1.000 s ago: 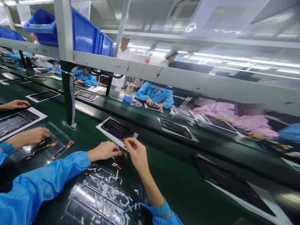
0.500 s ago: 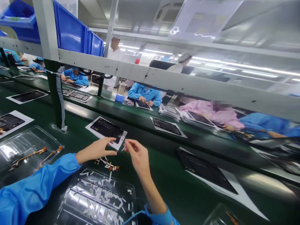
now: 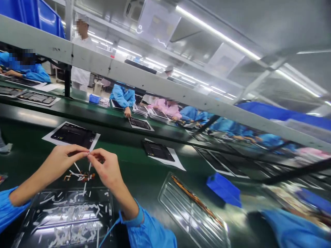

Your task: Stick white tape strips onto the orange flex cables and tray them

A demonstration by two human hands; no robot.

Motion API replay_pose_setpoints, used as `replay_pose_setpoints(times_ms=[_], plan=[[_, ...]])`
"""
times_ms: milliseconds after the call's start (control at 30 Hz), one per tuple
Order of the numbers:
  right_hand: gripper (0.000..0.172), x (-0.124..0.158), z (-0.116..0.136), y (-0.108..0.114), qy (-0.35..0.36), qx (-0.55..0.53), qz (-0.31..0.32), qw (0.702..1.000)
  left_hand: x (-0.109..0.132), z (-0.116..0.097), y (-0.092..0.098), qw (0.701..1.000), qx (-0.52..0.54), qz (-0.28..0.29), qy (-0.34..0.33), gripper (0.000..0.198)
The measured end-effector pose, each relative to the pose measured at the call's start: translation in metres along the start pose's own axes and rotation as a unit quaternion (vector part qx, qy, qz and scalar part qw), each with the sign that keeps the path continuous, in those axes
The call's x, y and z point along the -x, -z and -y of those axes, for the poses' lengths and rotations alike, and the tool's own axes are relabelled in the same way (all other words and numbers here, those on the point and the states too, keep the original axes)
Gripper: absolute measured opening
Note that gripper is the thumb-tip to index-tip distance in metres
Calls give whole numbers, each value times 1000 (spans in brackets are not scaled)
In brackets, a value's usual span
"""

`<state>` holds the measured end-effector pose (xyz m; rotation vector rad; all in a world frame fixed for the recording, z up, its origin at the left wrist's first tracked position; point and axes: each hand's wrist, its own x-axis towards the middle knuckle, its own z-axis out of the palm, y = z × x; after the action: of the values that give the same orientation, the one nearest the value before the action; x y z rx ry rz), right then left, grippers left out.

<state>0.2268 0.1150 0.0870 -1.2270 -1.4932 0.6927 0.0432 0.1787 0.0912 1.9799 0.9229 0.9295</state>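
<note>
While the left hand [image 3: 60,163] and right hand [image 3: 107,170] pinch closed, a white strip [image 3: 89,166] hangs between them.

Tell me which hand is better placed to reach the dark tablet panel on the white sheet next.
Probably the left hand: it lies directly below the tablet panel, along the near edge of the white sheet. The right hand sits further right, past the sheet's corner. Their fingertips meet just below that sheet.
</note>
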Motion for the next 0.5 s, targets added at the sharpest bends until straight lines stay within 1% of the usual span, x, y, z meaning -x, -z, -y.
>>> replay_pose_setpoints(times_ms=[133, 233, 300, 400, 500], plan=[[16, 3, 8, 1, 33, 29, 5, 999, 0, 0, 2, 1000, -11, 1, 4, 38], [13, 6, 14, 3, 45, 44, 2, 998, 2, -1, 3, 999, -38, -2, -18, 37], [12, 7, 16, 3, 52, 49, 1, 997, 6, 0, 3, 997, -65, -23, -37, 33], [10, 9, 18, 3, 90, 77, -13, 993, 13, 3, 2, 988, -109, -64, -93, 27], [8, 11, 19, 2, 132, 132, -38, 982, 18, 5, 1, 975, -138, -71, -160, 24]])
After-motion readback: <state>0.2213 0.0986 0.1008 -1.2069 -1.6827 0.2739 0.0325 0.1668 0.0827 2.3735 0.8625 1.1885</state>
